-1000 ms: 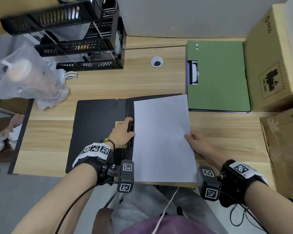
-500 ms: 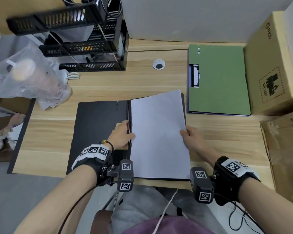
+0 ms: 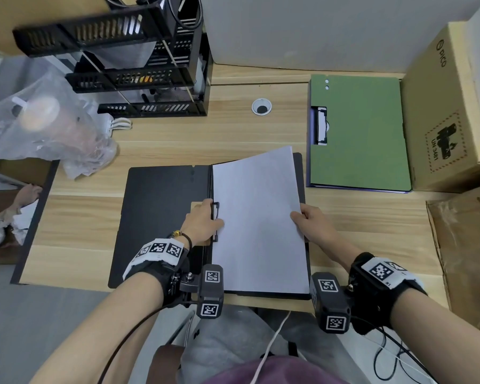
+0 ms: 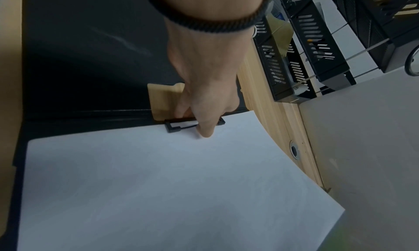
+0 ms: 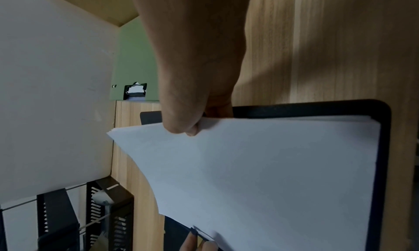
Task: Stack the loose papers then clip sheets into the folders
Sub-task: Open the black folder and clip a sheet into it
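An open black folder [image 3: 161,217] lies flat at the desk's front edge. A stack of white sheets [image 3: 258,220] [image 4: 158,183] [image 5: 260,174] rests on its right half, the far right corner lifted. My left hand [image 3: 205,220] [image 4: 204,93] grips the black spring clip [image 3: 215,220] [image 4: 179,125] at the spine, with the thumb on the paper's left edge. My right hand [image 3: 308,221] [image 5: 188,111] pinches the stack's right edge, thumb on top. A closed green folder [image 3: 363,134] with its own clip lies at the back right.
A black tiered tray rack [image 3: 139,65] stands at the back left, with a plastic bag holding a cup [image 3: 45,126] beside it. Cardboard boxes [image 3: 455,106] line the right side. A cable hole [image 3: 261,106] sits mid-desk.
The paper stack has slid left onto the folder's right half, its left edge now at the clip. My right hand has moved left with it; the left hand stays on the clip.
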Tool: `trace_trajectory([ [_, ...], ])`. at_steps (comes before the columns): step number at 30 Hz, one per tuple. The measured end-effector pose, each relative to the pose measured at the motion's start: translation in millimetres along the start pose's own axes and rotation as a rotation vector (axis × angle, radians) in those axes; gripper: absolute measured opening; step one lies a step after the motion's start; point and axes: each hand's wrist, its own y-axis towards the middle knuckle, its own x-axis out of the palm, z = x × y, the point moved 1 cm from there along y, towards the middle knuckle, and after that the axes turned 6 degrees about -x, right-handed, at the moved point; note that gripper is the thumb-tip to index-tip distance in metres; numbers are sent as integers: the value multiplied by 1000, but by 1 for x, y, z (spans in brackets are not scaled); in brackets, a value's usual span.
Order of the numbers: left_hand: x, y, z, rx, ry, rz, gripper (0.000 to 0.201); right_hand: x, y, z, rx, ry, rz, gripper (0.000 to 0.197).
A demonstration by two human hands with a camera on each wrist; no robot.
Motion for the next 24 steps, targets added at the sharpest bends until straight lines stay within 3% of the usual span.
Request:
trace_trajectory([
  [7,7,3,-1,-55,-6,48,68,1,-3,2,76,56,-40,26],
  [18,12,6,-6,-58,-73,160,58,8,-3,8,121,-2,7,39],
  [21,12,6,-10,-38,-113,167,56,6,-1,8,68,-3,42,28],
  [24,13,6,-16,-37,-154,165,58,1,-2,11,112,-29,44,20],
])
